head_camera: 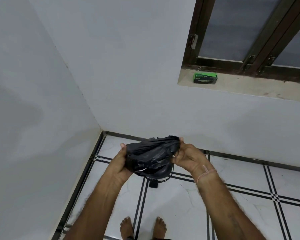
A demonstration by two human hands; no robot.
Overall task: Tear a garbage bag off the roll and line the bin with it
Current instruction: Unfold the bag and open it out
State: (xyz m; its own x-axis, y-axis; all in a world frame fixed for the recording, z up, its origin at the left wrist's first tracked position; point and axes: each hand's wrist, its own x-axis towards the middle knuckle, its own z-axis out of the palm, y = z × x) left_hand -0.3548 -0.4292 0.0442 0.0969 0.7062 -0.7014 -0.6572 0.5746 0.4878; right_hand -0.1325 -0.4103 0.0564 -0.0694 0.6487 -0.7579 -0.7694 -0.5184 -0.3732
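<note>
Fingers [123, 146] of the left hand [119, 168] are curled round the left end of a crumpled black garbage bag [151, 154], the thumb tip showing above the plastic and the rest hidden behind it, so how tightly they press I cannot tell. Across the middle, the bag is stretched between both hands, bunched and wrinkled, held up in front of the person over the tiled floor [180, 201]. Just beneath it a dark round bin [158, 174] peeps out, standing on the floor near the corner of the room, mostly covered by the bag. On the right, the right hand [189, 157] pinches the gathered right end of the bag, its fingers closed on the plastic with one fingertip sticking up at the far edge; a thin thread band circles that wrist. Farther right and higher, a green box of garbage bags [205, 78] sits on the window sill [241, 85], well apart from the hands. Two bare feet stand on the tiles at the near edge.
</note>
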